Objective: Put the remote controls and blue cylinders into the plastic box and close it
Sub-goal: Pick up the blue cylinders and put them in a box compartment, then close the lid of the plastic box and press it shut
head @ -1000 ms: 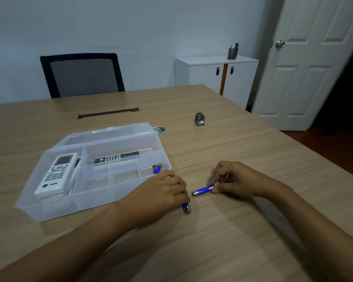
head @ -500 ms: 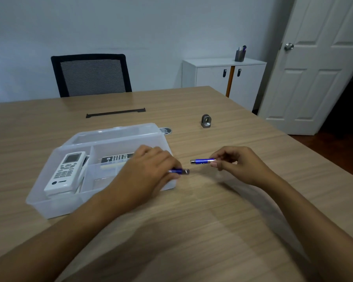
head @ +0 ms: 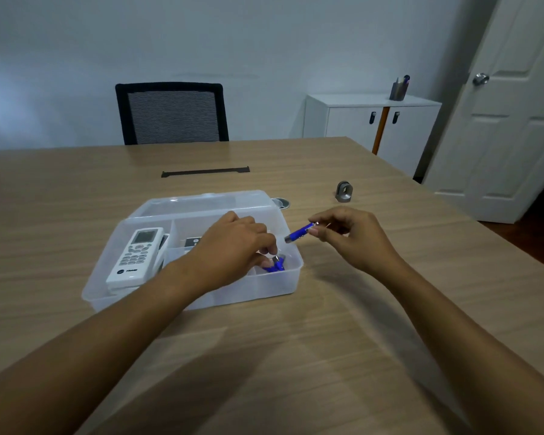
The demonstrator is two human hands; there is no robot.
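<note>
Right hand (head: 346, 237) pinching blue cylinder (head: 299, 232), long axis aimed down-left at plastic box (head: 274, 288); left hand (head: 236, 246) nearer, grip closed over cylinders (head: 275, 267) inside near-right compartment.

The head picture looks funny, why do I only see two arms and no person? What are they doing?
The camera sits on the person's head, so you see what they see. On the wooden table stands a clear plastic box with its lid open. A white remote control lies inside. The left hand is down in the box by some blue cylinders. The right hand pinches another blue cylinder above the box's edge.
</note>
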